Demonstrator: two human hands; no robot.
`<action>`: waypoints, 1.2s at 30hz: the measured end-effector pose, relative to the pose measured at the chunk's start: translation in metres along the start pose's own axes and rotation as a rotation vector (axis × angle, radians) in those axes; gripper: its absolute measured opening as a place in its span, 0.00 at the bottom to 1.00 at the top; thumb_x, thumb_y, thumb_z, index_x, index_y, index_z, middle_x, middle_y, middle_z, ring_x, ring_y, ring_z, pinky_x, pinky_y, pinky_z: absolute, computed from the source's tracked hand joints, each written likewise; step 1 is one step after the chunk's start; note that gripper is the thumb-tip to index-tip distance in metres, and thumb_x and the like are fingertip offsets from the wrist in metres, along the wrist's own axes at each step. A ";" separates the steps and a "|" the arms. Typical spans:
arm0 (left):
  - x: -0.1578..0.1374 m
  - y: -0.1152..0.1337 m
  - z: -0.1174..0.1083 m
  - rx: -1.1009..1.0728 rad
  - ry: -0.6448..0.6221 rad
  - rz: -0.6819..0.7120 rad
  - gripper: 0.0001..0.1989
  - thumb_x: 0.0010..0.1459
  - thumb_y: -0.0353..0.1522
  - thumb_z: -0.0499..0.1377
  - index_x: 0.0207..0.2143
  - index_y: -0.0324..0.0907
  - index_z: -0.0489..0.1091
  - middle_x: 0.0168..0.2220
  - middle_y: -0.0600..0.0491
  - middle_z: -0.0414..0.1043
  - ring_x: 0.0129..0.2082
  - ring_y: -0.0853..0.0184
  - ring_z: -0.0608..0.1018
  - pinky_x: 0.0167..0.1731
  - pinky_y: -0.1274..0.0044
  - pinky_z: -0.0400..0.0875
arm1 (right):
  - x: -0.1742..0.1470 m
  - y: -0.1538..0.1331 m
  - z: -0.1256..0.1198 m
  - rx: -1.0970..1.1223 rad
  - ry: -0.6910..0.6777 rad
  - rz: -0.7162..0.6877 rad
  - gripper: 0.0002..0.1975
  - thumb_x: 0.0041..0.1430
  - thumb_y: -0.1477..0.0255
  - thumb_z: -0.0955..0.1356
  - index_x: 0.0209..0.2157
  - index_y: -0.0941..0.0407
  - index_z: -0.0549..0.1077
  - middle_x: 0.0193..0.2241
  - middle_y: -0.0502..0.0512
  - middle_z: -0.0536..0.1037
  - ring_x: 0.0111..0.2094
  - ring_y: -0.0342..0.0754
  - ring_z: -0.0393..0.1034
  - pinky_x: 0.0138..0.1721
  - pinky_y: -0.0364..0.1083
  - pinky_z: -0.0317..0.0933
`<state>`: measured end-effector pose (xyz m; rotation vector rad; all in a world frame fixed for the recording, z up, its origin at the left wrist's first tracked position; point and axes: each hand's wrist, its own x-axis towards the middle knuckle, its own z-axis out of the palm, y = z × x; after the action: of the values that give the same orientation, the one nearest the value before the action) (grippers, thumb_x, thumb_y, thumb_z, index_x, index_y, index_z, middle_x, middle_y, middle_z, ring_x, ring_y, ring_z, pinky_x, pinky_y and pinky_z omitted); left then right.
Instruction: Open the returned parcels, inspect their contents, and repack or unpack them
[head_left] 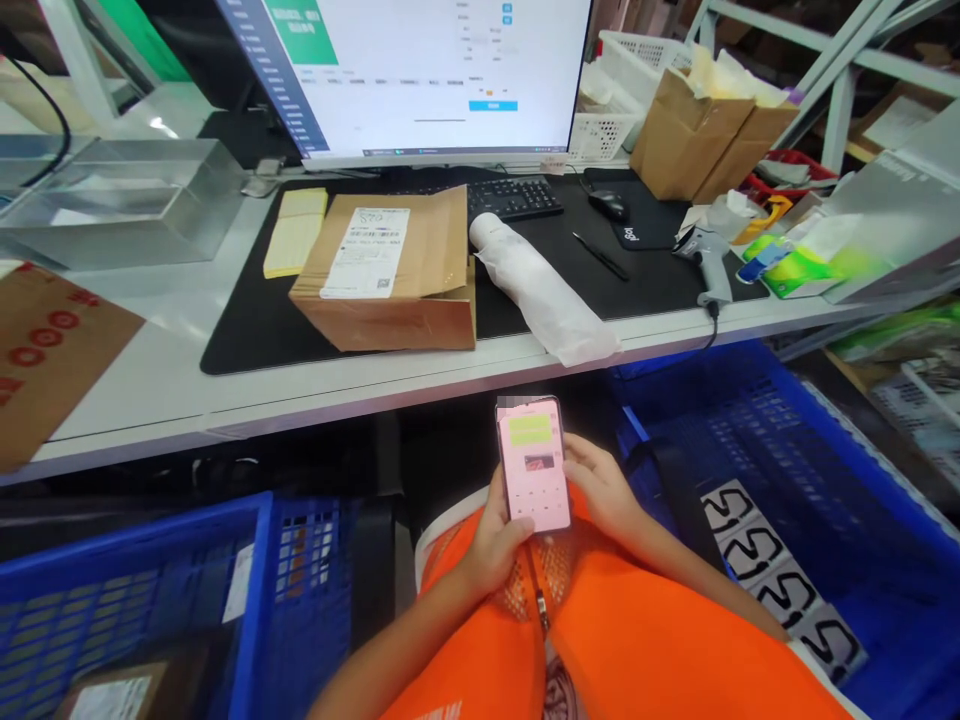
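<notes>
The surface (176,345) is white and carries a black desk mat (244,325), with a labelled cardboard box (420,265) on it as the landmark. Behind the box stands a lit monitor (420,100); far to its right, beyond the surface, rises metal shelving (840,115). Below the surface are two blue plastic crates, one left of the box (262,610), one right of it (742,410).

In front of the box, to its right and off the surface, is a smartphone (534,475), screen lit. The left grip (495,540) is closed round its lower part, thumb over the screen's bottom edge. The right grip (600,485) lies at its right edge, fingers loosely bent; whether it bears any of the phone I cannot tell.

The box hides part of the keyboard (517,198) behind it. Just to its right, a white-wrapped bundle (544,290) slants onto the surface's front edge. Farther right are a mouse (609,205) and a barcode scanner (707,265). Yellow slips (295,235) lie beside the box on its left; well left of it is a red-printed carton (67,350).
</notes>
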<state>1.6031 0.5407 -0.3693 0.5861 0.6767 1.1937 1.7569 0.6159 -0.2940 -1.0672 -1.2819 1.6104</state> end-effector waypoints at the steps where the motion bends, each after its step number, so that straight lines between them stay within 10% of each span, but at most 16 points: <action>1: 0.000 0.001 0.000 -0.001 0.009 -0.002 0.46 0.57 0.39 0.65 0.72 0.54 0.43 0.59 0.44 0.70 0.41 0.59 0.79 0.32 0.73 0.77 | 0.000 0.002 0.001 -0.002 -0.003 0.000 0.16 0.58 0.69 0.68 0.48 0.54 0.78 0.43 0.56 0.83 0.43 0.52 0.79 0.42 0.49 0.72; 14: 0.010 0.018 0.007 -0.069 -0.011 -0.089 0.36 0.60 0.44 0.60 0.68 0.49 0.53 0.46 0.47 0.78 0.28 0.62 0.80 0.24 0.72 0.76 | -0.008 0.002 0.006 -0.003 0.078 -0.009 0.21 0.56 0.73 0.66 0.52 0.53 0.78 0.47 0.56 0.82 0.48 0.54 0.77 0.49 0.53 0.72; 20: 0.016 0.017 0.007 0.220 0.026 -0.102 0.47 0.55 0.42 0.69 0.70 0.51 0.48 0.55 0.44 0.73 0.39 0.60 0.80 0.29 0.75 0.77 | -0.018 0.003 0.004 0.062 0.133 -0.012 0.21 0.57 0.72 0.67 0.52 0.54 0.77 0.49 0.58 0.81 0.48 0.54 0.77 0.47 0.52 0.72; 25: 0.022 0.020 0.010 0.032 -0.052 -0.182 0.42 0.58 0.47 0.63 0.69 0.49 0.50 0.46 0.47 0.77 0.28 0.63 0.79 0.23 0.73 0.76 | -0.021 0.003 0.003 0.059 0.187 -0.021 0.19 0.57 0.72 0.67 0.50 0.54 0.78 0.47 0.56 0.82 0.45 0.51 0.78 0.46 0.50 0.72; 36: 0.020 0.018 0.006 0.042 -0.036 -0.155 0.44 0.58 0.47 0.64 0.71 0.50 0.48 0.54 0.44 0.74 0.37 0.58 0.81 0.33 0.69 0.80 | -0.018 0.010 0.004 0.048 0.188 -0.013 0.20 0.58 0.70 0.68 0.52 0.55 0.77 0.48 0.58 0.81 0.47 0.53 0.77 0.46 0.50 0.72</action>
<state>1.6002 0.5647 -0.3553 0.5783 0.7052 1.0244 1.7582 0.5957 -0.3012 -1.1495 -1.1183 1.4857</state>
